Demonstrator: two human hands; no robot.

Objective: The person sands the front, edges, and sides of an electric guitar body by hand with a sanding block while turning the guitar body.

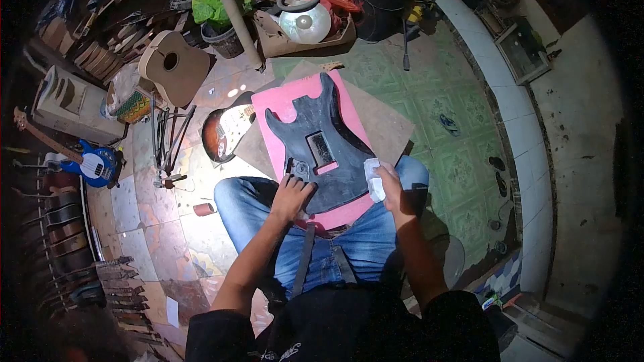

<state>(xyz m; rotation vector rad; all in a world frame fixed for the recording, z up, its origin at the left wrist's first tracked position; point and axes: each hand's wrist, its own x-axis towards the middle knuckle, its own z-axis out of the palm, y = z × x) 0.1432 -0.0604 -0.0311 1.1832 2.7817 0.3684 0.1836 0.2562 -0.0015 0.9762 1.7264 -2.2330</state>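
From my place, the white paper (375, 181) hides for me a part of the right hand (394, 191). The dark guitar body (288, 137) covers the middle of the pink sheet (342, 217). The bottom edge cuts the black shirt (376, 325), whose white letters (290, 350) I find too small to read. At far left, hanging objects (67, 228) fade into shadow; I cannot name them.

My black shirt (376, 328): white lettering (290, 350) on the front, too small and slanted for me to read.
Rest of my view: no word, number, brand or sign I can make out.
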